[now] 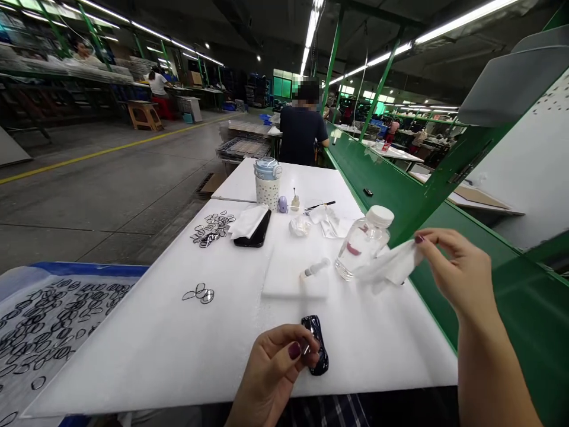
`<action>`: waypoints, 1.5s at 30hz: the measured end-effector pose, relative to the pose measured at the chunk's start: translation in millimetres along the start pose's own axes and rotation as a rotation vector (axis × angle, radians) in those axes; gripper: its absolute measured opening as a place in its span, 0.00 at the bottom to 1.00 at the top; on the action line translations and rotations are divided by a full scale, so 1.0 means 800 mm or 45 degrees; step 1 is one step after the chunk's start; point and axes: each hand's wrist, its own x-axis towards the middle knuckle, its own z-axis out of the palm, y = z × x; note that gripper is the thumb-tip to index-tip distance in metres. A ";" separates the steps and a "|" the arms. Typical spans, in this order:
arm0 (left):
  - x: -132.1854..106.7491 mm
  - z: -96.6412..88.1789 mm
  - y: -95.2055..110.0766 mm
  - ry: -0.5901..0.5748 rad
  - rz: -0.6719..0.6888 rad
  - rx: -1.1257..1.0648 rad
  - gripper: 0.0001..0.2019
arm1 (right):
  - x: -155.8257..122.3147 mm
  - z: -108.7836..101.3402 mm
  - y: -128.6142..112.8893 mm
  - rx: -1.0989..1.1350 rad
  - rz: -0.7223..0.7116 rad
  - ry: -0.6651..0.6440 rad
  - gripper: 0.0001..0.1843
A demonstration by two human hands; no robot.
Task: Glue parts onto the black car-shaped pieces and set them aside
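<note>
Tube lights [312, 26] are glowing beneath a dark ceiling [200, 18], green windows [281, 86] are shining at the far end, and a yellow line [111, 150] is crossing the grey floor [133, 196] near a brown stool [144, 107].

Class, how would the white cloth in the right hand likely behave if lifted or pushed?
The cloth is probably floppy, since it droops from the right hand. It looks thin and is pinched only by the fingertips, so it is likely light. Pushed, it would probably crumple, as it already shows folds.
</note>
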 end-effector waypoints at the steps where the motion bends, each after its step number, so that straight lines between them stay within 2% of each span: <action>1: 0.001 -0.001 0.000 -0.013 -0.002 0.004 0.09 | -0.008 -0.006 0.008 0.100 0.126 -0.059 0.09; 3: 0.003 -0.004 0.000 -0.063 -0.020 0.018 0.09 | -0.021 -0.014 0.020 0.274 0.285 -0.125 0.12; 7: 0.005 -0.012 -0.001 -0.089 -0.041 0.053 0.09 | -0.033 -0.019 0.025 0.345 0.416 -0.304 0.17; 10: 0.004 -0.014 -0.002 -0.086 -0.039 0.081 0.08 | -0.044 -0.010 0.029 0.455 0.567 -0.424 0.19; 12: 0.004 -0.014 -0.003 -0.092 -0.025 0.078 0.08 | -0.056 0.002 0.038 0.444 0.588 -0.477 0.19; 15: 0.004 -0.015 -0.005 -0.108 -0.007 0.048 0.08 | -0.080 0.016 0.056 0.224 0.402 -0.546 0.19; 17: 0.004 -0.016 -0.006 -0.115 -0.010 0.032 0.07 | -0.093 0.018 0.064 0.087 0.247 -0.518 0.17; 19: 0.004 -0.016 -0.006 -0.117 -0.011 0.019 0.07 | -0.099 0.014 0.062 0.119 0.201 -0.329 0.14; 22: 0.004 -0.015 -0.007 -0.122 0.005 -0.005 0.07 | -0.105 0.006 0.040 0.378 0.279 0.181 0.13; 23: 0.004 -0.015 -0.007 -0.124 0.009 -0.008 0.07 | -0.109 0.007 0.028 0.433 0.291 0.257 0.14; 24: 0.004 -0.014 -0.007 -0.122 0.013 -0.009 0.07 | -0.114 0.009 0.015 0.464 0.275 0.235 0.14; 25: 0.004 -0.014 -0.007 -0.118 0.016 -0.011 0.07 | -0.121 0.014 0.001 0.465 0.235 0.106 0.13; 27: 0.005 -0.014 -0.007 -0.110 0.020 -0.012 0.06 | -0.139 0.028 -0.027 0.434 0.100 -0.298 0.10; 28: 0.005 -0.014 -0.007 -0.108 0.023 -0.014 0.06 | -0.148 0.036 -0.039 0.415 0.011 -0.451 0.08; 29: 0.005 -0.014 -0.008 -0.112 0.024 -0.018 0.06 | -0.156 0.044 -0.050 0.407 -0.092 -0.534 0.06; 30: 0.005 -0.015 -0.008 -0.118 0.022 -0.025 0.06 | -0.163 0.051 -0.060 0.415 -0.194 -0.552 0.05; 32: 0.005 -0.015 -0.009 -0.127 0.018 -0.045 0.06 | -0.172 0.061 -0.075 0.467 -0.362 -0.486 0.04; 37: 0.006 -0.009 -0.009 -0.051 0.037 -0.057 0.08 | -0.177 0.074 -0.090 0.470 -0.586 -0.403 0.11; 42: 0.007 -0.005 -0.011 0.027 0.026 -0.055 0.09 | -0.172 0.062 -0.087 0.340 -0.739 -0.503 0.11; 45: 0.007 -0.005 -0.011 0.001 0.024 -0.059 0.08 | -0.165 0.053 -0.084 0.215 -0.694 -0.481 0.11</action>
